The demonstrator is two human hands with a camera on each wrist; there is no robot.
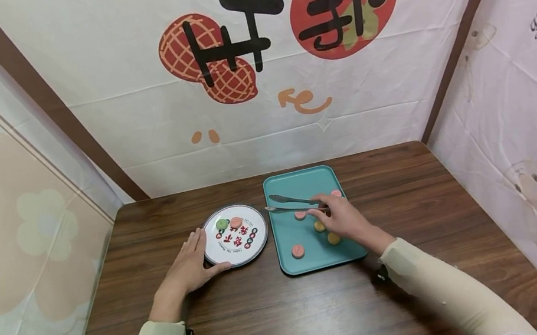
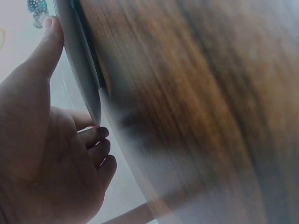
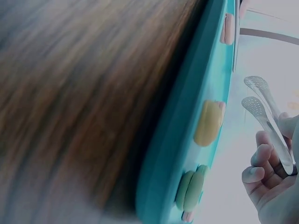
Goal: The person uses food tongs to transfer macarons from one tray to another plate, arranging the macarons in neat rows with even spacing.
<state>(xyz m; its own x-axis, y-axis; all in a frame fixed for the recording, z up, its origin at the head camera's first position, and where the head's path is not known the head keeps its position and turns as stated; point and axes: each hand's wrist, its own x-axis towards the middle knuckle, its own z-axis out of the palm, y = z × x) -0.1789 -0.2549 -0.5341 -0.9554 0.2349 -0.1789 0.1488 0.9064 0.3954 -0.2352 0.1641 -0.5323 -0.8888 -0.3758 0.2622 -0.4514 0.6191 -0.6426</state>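
Note:
My left hand (image 1: 190,265) rests at the left rim of a round white plate (image 1: 217,251), its fingers along the edge and the thumb at the near side. On the plate lie a green macaron (image 1: 222,224) and a pink macaron (image 1: 236,222). Over a teal tray (image 1: 277,185), my right hand (image 1: 343,215) holds metal tongs (image 3: 270,122). The two perforated tips stand apart with nothing between them. Beneath the hand are yellow macarons (image 1: 334,238) and pink macarons (image 1: 298,251); a green macaron (image 3: 190,189) shows in the right wrist view.
The plate sits left of the tray on a brown wooden table (image 1: 264,324). Printed white cloth (image 1: 131,120) hangs behind the table's back edge and along both sides.

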